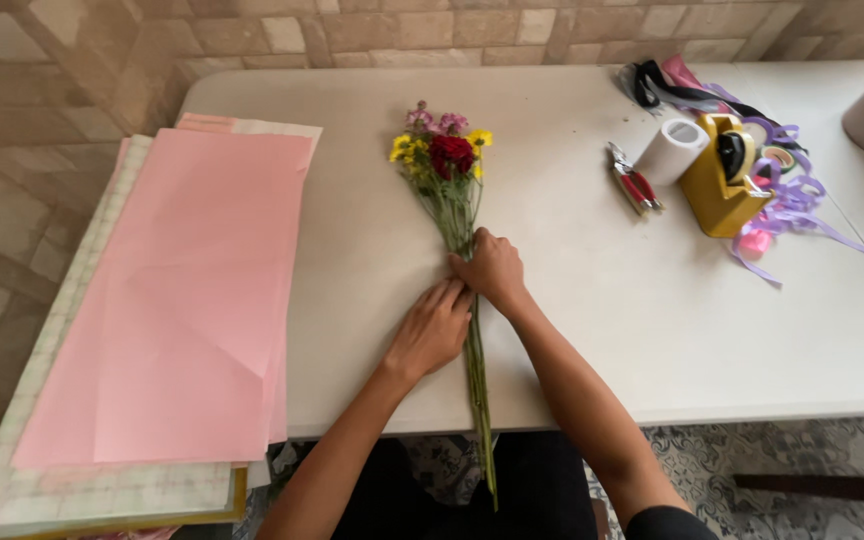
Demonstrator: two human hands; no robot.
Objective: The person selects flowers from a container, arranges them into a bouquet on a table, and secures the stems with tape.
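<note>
Presently: right hand (pixel 492 270) grips green stems of mixed red, yellow and pink flower bunch (pixel 449 170) | left hand (pixel 432 328) rests open-fingered on stems | white table (pixel 572 330) | pink paper sheets (pixel 182 300) lie left.

The table (pixel 592 330) in the middle of the frame has a smooth, matt white top that looks like plastic. On its left side lies a stack of pink paper sheets (pixel 182 300), thin and matt, with soft fold lines; under them is a paler sheet with a fine grid (pixel 27 400). The flower bunch (pixel 447 180) at the upper centre has soft petals and slim green stems. At the upper right, the yellow tape dispenser (pixel 717 185) looks like glossy plastic, the white roll (pixel 672 150) beside it is matt, and the purple ribbons (pixel 797 200) have a light shine. The small cutter (pixel 632 180) shows bright metal with red grips. The wall tiles (pixel 72 60) at the upper left look rough, like stone.
</note>
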